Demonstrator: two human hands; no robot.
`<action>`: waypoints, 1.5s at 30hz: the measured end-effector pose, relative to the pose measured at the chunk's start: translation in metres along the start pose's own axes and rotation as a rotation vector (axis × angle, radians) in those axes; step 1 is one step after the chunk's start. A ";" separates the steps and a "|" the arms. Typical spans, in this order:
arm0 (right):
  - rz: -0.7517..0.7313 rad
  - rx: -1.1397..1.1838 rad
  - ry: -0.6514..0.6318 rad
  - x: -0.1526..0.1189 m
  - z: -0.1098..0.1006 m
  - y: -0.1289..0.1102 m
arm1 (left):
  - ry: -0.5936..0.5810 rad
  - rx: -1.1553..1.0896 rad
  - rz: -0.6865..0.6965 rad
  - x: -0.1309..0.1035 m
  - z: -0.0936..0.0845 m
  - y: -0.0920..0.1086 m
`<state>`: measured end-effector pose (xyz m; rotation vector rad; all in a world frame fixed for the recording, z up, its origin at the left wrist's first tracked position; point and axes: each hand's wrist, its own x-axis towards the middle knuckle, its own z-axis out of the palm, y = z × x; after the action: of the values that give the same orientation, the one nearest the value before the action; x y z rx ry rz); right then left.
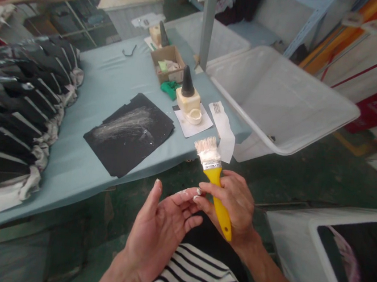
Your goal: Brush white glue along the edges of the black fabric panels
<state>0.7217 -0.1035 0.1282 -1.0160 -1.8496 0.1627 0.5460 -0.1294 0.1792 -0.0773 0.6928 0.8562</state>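
In my right hand (235, 204) is a paintbrush (217, 184) with a yellow handle, its whitish, caked bristles pointing up and away from me. My left hand (162, 228) is palm up with the thumb spread. White residue marks the left fingertips, and the thumb and forefinger of my right hand touch them. Beyond the hands, on the table, lies a black sheet (130, 132) smeared with white streaks. To its right stands a cream-coloured bottle (188, 99) with a black cone-shaped top, on a white card (189, 130) beside a small round cream cup or lid (194, 116).
Black pieces with pale strips (19, 118) are stacked along the left of the blue-covered table (105, 69). A small cardboard box (168, 74), a green cloth (169, 89) and a paper strip (223, 129) lie on it. Large white bins (272, 145) stand to the right, beside a metal post (207, 26).
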 end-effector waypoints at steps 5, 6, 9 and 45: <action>-0.055 -0.045 -0.040 0.003 0.000 -0.002 | -0.007 0.039 0.025 -0.009 0.000 0.002; -0.076 -0.065 -0.046 0.003 0.000 -0.002 | -0.016 0.048 0.023 -0.011 0.001 0.002; -0.119 -0.113 -0.056 0.003 -0.002 -0.001 | -0.051 0.053 0.004 -0.015 0.005 0.003; 0.053 0.230 -0.198 0.029 -0.028 0.016 | -0.115 1.352 0.521 0.019 0.017 0.009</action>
<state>0.7489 -0.0818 0.1543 -0.9150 -1.9292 0.5120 0.5574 -0.1052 0.1828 1.3991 1.0782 0.7140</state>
